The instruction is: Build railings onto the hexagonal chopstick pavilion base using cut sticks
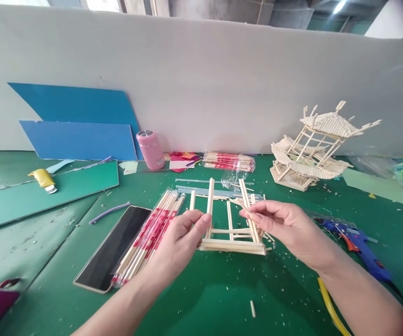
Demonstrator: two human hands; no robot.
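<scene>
Between my hands is a small frame of pale wooden sticks, with a thick bottom bar and several posts rising from it. My left hand is closed, thumb and fingers pinching the frame at its left front post. At the right front post, my right hand pinches a short wooden stick whose end points left. That stick lies close against the post; whether it is joined to it I cannot tell. My right fingertips hide part of the post.
Left of the frame lie packed chopsticks and a phone. A blue glue gun and yellow-handled tool lie right. Behind stand a stick pagoda model and pink flask. A yellow cutter sits far left.
</scene>
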